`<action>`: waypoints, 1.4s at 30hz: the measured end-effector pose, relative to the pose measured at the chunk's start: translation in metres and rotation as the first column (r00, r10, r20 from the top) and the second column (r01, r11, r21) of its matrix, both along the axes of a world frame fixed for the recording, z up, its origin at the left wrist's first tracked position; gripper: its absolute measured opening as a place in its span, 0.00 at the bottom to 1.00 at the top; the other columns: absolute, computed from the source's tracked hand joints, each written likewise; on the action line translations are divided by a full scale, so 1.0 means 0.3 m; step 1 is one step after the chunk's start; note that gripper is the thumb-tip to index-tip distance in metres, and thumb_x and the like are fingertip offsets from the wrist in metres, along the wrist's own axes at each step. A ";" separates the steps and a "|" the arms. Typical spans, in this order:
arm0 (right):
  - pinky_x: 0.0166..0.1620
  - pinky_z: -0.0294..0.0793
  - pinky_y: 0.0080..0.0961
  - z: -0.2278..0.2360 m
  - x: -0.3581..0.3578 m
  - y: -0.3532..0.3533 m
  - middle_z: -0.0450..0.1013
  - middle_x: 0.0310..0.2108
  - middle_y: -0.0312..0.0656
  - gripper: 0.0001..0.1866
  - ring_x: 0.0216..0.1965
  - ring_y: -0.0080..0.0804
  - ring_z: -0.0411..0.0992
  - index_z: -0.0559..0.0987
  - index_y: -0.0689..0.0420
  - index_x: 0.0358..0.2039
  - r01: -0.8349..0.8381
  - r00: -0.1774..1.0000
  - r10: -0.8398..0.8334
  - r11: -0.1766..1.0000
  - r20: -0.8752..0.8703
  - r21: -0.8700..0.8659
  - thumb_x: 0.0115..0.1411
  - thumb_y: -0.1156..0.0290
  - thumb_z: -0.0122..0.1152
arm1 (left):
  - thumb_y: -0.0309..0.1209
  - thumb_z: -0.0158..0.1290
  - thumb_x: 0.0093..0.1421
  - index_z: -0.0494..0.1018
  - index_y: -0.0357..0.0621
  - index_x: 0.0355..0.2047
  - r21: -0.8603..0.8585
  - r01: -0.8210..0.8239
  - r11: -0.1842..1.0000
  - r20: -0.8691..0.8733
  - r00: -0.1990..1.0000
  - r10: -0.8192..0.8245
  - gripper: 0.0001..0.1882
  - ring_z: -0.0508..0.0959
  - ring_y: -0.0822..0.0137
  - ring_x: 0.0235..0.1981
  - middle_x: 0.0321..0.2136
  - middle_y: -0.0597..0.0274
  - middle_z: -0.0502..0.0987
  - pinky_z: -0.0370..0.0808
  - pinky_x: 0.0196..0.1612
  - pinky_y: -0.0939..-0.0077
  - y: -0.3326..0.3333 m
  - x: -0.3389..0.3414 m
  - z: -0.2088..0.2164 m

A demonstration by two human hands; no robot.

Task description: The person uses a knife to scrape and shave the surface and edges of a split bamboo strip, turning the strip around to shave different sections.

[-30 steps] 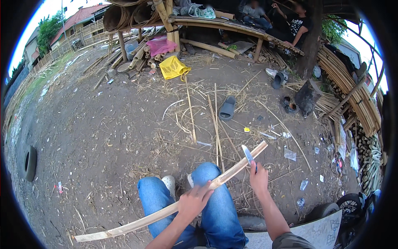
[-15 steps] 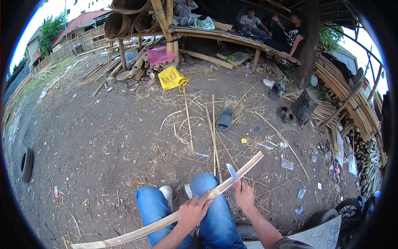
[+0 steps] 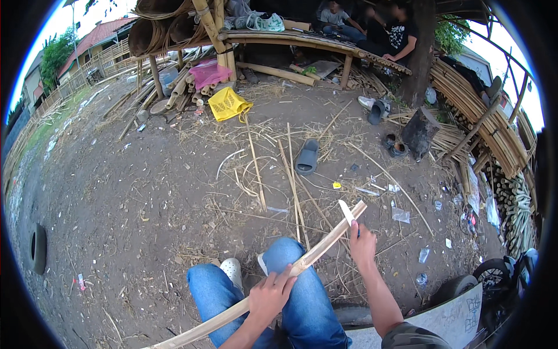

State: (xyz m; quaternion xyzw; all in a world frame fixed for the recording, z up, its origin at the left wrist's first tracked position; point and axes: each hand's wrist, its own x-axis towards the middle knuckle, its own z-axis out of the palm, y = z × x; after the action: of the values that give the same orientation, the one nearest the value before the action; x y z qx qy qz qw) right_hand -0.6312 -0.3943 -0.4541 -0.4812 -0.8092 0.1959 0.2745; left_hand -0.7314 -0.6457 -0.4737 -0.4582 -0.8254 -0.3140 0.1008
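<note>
A long split bamboo strip [image 3: 326, 243] slants across my knees, its far end up and to the right. My left hand [image 3: 271, 294] is closed round it, resting by my jeans-clad thigh. In my right hand [image 3: 363, 243] is a knife [image 3: 347, 212], its fingers wrapped round the handle. The blade lies across the strip close to the far end and points up and to the left. The strip's near end runs out of the picture at the lower edge.
Thin bamboo slivers [image 3: 293, 180] and a grey slide sandal [image 3: 307, 156] lie on the dirt ahead. A yellow basket [image 3: 228, 104] sits before a bamboo platform [image 3: 308, 41] where people sit. A tyre [image 3: 38, 249] is at left; stacked bamboo [image 3: 479, 116] stands at right.
My right hand has moved the knife up and to the right along the strip, toward its far end. The left hand keeps its hold, and the whole view has shifted slightly.
</note>
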 end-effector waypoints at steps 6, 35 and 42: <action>0.25 0.70 0.51 -0.061 0.030 -0.187 0.69 0.15 0.61 0.24 0.21 0.65 0.72 0.76 0.65 0.22 -0.319 0.943 0.315 0.948 0.110 0.022 0.67 0.57 0.49 | 0.39 0.62 0.55 0.79 0.52 0.45 0.001 -0.008 1.000 0.003 1.000 0.008 0.18 0.77 0.66 0.17 0.20 0.67 0.72 0.75 0.19 0.73 0.014 -0.001 -0.023; 0.36 0.73 0.55 -0.007 -0.004 -0.197 0.74 0.23 0.63 0.23 0.29 0.64 0.74 0.79 0.61 0.34 -0.218 0.969 0.229 0.970 0.097 -0.111 0.68 0.55 0.45 | 0.41 0.60 0.57 0.79 0.50 0.47 -0.044 -0.026 0.999 0.002 1.000 0.026 0.18 0.78 0.61 0.18 0.21 0.63 0.73 0.76 0.21 0.70 0.011 -0.003 -0.024; 0.29 0.74 0.50 0.030 -0.007 0.010 0.72 0.18 0.59 0.23 0.24 0.63 0.73 0.80 0.63 0.30 0.003 1.000 -0.003 0.999 0.004 -0.043 0.67 0.55 0.46 | 0.41 0.60 0.57 0.79 0.53 0.46 -0.086 -0.025 0.996 0.064 0.997 0.031 0.17 0.77 0.61 0.20 0.23 0.64 0.73 0.74 0.22 0.66 0.016 0.002 -0.009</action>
State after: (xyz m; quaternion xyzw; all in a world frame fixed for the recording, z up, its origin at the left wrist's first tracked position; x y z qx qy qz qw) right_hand -0.6333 -0.3914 -0.4451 -0.4885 -0.8045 0.2122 0.2628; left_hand -0.7308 -0.6409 -0.4765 -0.4401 -0.8471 -0.2920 0.0586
